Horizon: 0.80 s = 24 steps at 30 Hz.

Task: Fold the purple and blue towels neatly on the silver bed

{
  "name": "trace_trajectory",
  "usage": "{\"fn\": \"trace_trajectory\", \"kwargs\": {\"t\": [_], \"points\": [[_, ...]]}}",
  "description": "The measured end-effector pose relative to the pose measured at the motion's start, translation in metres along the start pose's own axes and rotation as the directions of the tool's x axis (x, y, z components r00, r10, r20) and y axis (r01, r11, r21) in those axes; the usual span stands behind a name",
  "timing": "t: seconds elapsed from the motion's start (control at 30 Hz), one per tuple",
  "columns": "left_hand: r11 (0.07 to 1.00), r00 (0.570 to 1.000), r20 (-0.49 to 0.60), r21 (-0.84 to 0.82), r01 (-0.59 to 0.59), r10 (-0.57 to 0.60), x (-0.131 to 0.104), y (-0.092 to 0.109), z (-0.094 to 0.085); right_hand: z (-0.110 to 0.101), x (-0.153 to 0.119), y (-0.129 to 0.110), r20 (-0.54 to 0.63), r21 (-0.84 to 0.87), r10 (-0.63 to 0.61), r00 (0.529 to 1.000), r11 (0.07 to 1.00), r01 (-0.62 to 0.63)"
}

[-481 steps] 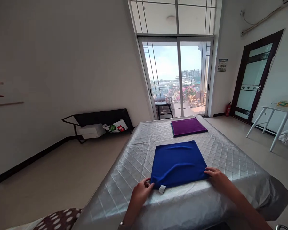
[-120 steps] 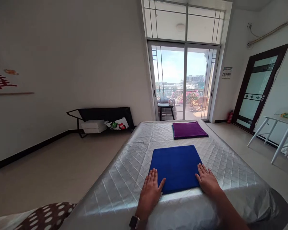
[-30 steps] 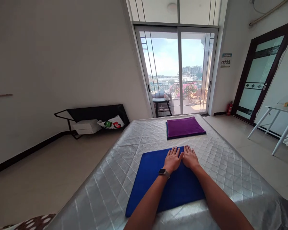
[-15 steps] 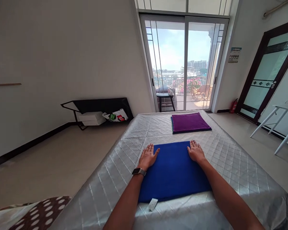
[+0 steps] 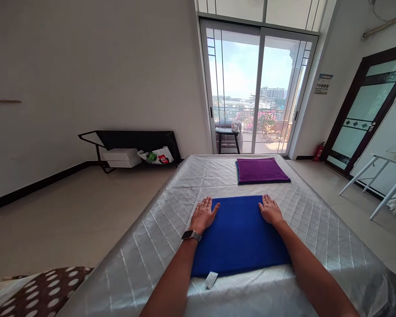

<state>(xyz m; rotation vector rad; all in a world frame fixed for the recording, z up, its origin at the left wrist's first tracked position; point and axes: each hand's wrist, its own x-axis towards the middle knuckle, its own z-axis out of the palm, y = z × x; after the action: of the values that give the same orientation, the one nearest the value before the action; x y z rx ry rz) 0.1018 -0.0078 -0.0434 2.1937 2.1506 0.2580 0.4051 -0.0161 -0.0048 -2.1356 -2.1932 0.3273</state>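
A folded blue cloth (image 5: 239, 237) lies flat on the silver quilted mattress (image 5: 158, 246), with a white tag (image 5: 211, 280) sticking out at its near edge. My left hand (image 5: 203, 215) rests palm down on the cloth's far left corner, fingers pointing away and thumb out to the side; a watch is on the wrist. On the far right corner lies my right hand (image 5: 271, 210), also palm down with nothing in it. Beyond the blue cloth sits a flat stack with a folded purple cloth (image 5: 262, 170) on top.
A black frame (image 5: 135, 140) with white boxes (image 5: 120, 157) and a printed bag (image 5: 156, 156) stands by the wall at the left. Brown dotted fabric (image 5: 49, 290) is at the lower left. A white table (image 5: 391, 158) stands at the right, near a fire extinguisher (image 5: 318, 152).
The camera view has tilted slightly, shifting the room's background. Both hands and the blue cloth stay practically as they were.
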Motion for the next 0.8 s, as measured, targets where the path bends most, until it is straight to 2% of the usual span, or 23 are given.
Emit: {"fn": "trace_trajectory", "kwargs": {"t": [0.23, 0.4, 0.6, 0.7, 0.8], "points": [[1.000, 1.000, 0.002, 0.018, 0.009, -0.009, 0.001, -0.001, 0.001, 0.002, 0.001, 0.000, -0.023, 0.016, -0.007, 1.000, 1.000, 0.008], [0.999, 0.998, 0.060, 0.052, 0.014, -0.017, 0.002, 0.000, 0.000, 0.002, 0.001, -0.001, -0.029, 0.028, -0.005, 1.000, 1.000, 0.006], [0.994, 0.999, 0.011, 0.100, -0.038, 0.037, 0.001, 0.001, -0.005, 0.004, 0.000, -0.001, -0.049, 0.053, -0.002, 0.999, 0.999, 0.004], [0.991, 0.997, -0.002, 0.113, -0.076, 0.077, 0.007, 0.020, -0.013, 0.005, 0.000, -0.002, -0.058, 0.066, -0.005, 0.998, 0.998, 0.009], [0.982, 0.988, -0.016, 0.116, -0.150, 0.153, 0.014, 0.065, -0.016, 0.005, 0.001, -0.002, -0.055, 0.071, -0.005, 0.998, 0.997, 0.009]]}}
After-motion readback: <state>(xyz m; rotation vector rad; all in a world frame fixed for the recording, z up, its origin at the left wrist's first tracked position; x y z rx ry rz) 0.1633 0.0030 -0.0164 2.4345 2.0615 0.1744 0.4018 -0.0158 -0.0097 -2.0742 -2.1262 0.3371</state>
